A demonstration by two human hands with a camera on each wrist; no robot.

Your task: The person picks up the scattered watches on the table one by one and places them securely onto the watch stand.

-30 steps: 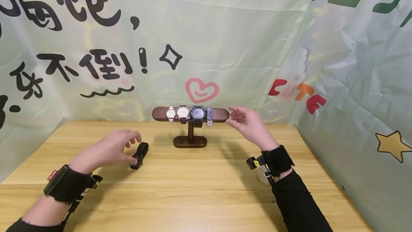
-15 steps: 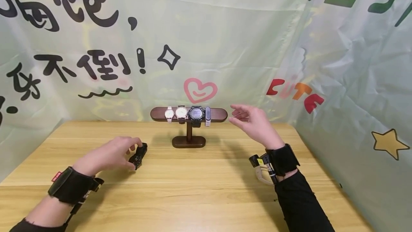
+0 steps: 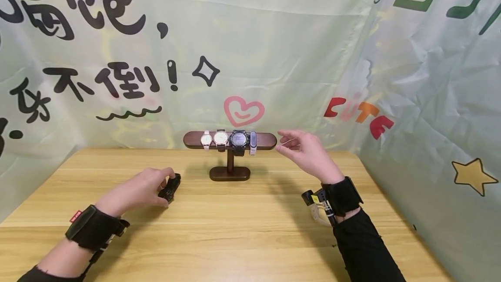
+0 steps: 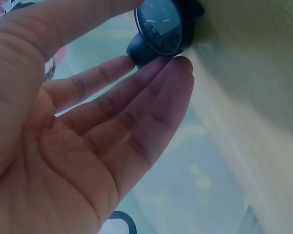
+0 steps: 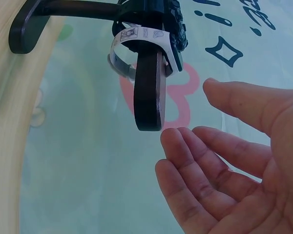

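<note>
My left hand [image 3: 138,189] pinches a black wristwatch [image 3: 169,189] on the table's left side, thumb on one side and fingers on the other. Its round dark dial [image 4: 159,24] shows close up in the left wrist view, with the fingertips right at the case. By the right end of a dark wooden watch stand [image 3: 192,139], my right hand [image 3: 307,152] hovers with relaxed fingers and nothing in it. The stand's bar carries several watches, among them a chunky black digital watch [image 3: 238,139] and a slim band with a white strap [image 5: 141,36].
A beige looped strap [image 3: 321,214] lies on the wooden table [image 3: 235,238], partly hidden beneath the right wrist's camera mount. Behind the table hangs a pale green printed cloth [image 3: 297,55], which also covers the right side.
My left hand has come down a little and its thumb and fingers have closed on the black wristwatch. The right hand has stayed by the stand's end with only small shifts.
</note>
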